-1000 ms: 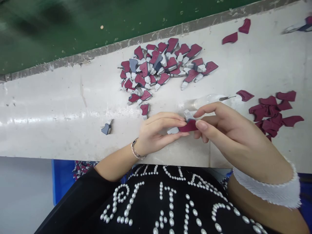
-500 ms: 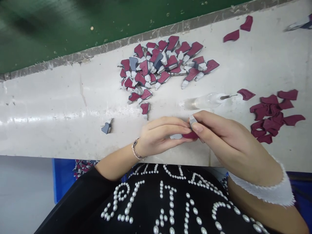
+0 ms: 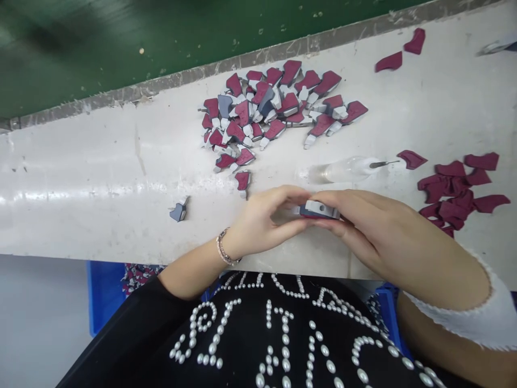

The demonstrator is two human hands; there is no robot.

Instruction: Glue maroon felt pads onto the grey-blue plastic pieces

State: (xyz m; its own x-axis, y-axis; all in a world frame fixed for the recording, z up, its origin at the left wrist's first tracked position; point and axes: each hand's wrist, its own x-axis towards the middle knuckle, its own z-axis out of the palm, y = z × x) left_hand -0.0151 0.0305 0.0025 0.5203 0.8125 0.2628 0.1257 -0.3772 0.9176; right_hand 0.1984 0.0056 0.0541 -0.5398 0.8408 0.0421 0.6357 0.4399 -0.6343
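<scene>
Between my two hands is a small grey plastic part [image 3: 319, 209] with a light grey edge, a round hole in it and a thin strip of maroon along its underside. My left hand [image 3: 264, 221] pinches its left end between thumb and fingers. From the other side, my right hand [image 3: 371, 231] grips its right end. Beyond the hands lies a clear bottle [image 3: 349, 169] with a thin metal tip, which points at a single maroon piece [image 3: 412, 159]. A loose maroon pile [image 3: 454, 202] sits to the right of my right hand.
A heap of grey parts with maroon faces [image 3: 262, 108] spreads across the white table [image 3: 81, 178]. One blue-grey part [image 3: 178, 212] lies alone at left. Two maroon pieces [image 3: 390, 62] are at the far right. Blue bins [image 3: 105, 296] stand below the table's near edge.
Both hands have turned the part, so its light edge with the hole now faces up and less maroon shows. My left fingers have spread wider around it. The view has shifted slightly.
</scene>
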